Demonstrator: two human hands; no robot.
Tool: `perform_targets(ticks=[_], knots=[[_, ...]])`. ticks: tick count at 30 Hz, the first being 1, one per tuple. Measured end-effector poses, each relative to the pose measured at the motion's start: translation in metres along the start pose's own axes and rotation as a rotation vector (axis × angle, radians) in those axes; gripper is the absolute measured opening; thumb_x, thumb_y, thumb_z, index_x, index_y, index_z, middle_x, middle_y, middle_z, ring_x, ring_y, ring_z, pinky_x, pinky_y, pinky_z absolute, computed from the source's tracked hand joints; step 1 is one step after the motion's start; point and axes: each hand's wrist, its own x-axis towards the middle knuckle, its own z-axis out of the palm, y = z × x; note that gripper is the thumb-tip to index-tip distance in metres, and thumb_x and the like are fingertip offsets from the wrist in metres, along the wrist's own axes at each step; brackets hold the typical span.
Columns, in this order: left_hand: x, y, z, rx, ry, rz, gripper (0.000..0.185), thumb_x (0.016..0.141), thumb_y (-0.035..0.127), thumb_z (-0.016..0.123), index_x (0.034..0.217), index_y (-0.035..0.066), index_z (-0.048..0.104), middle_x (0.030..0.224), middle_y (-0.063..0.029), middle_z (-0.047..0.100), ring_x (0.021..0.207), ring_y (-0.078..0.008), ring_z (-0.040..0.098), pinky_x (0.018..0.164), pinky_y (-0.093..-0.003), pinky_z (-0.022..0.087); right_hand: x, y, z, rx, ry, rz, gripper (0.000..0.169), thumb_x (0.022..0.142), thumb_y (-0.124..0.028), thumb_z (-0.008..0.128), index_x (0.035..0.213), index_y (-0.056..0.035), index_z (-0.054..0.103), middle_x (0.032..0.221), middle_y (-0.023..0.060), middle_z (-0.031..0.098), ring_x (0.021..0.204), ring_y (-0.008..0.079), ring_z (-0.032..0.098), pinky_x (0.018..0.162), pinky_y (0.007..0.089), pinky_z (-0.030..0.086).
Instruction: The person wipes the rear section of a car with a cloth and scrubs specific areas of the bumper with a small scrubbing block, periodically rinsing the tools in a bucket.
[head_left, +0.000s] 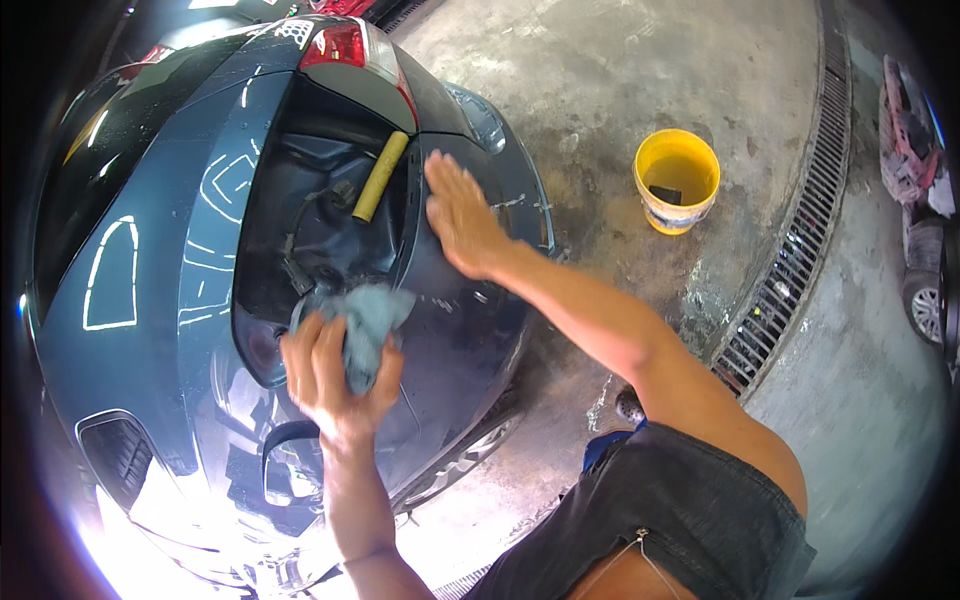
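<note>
In my left hand (341, 375) is a crumpled grey-blue cloth (367, 334), at the lower edge of an open recess (315, 165) in a dark blue-grey car body (465, 322). My right hand (465, 217) lies flat on or just over the painted panel right of the recess, fingers stretched and holding nothing; contact cannot be told. A yellow cylindrical bar (380, 176) leans across the recess's upper right part. Inside the recess a wire with connectors (296, 247) is visible. A red and clear lamp (349, 56) sits above the recess.
On the wet concrete floor (600, 45) stands a yellow bucket (652, 217) with a dark block inside. A metal drain grate (802, 240) curves down the right side. Another vehicle's wheel (926, 307) shows at the far right. Bright glare covers the lower left.
</note>
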Motion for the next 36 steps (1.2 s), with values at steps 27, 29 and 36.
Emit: perform_targets(ticks=[27,29,36], knots=[[-0.092,-0.048,0.018,0.36,0.074,0.146,0.066,0.091,0.065,0.048,0.129,0.011,0.052,0.116,-0.0195,0.058,0.107,-0.0346,0.062,0.098,-0.0645,0.039,0.039,0.121,-0.003,0.18,-0.087,-0.329,0.077,0.084,-0.004,0.044,0.158,-0.0014,0.025,0.165,0.0203,0.021,0.155,0.0356,0.015,0.128,0.0451,0.011],[-0.096,-0.05,0.017,0.379,0.044,0.138,0.066,0.092,0.065,0.047,0.13,0.011,0.051,0.118,-0.0196,0.057,0.108,-0.0349,0.062,0.101,-0.0656,0.037,0.027,0.114,-0.004,0.207,-0.103,-0.287,0.071,0.087,-0.005,0.048,0.155,0.0035,0.028,0.164,0.0228,0.023,0.154,0.0353,0.016,0.127,0.0458,0.013],[-0.098,-0.054,0.016,0.378,0.039,0.175,0.072,0.091,0.066,0.05,0.133,0.007,0.049,0.127,-0.0216,0.055,0.117,-0.0386,0.058,0.108,-0.0653,0.032,0.005,0.101,0.009,0.287,-0.118,0.186,0.065,0.108,-0.034,0.024,0.16,0.0027,0.008,0.167,0.0231,0.008,0.156,0.0358,0.002,0.126,0.0446,0.006]])
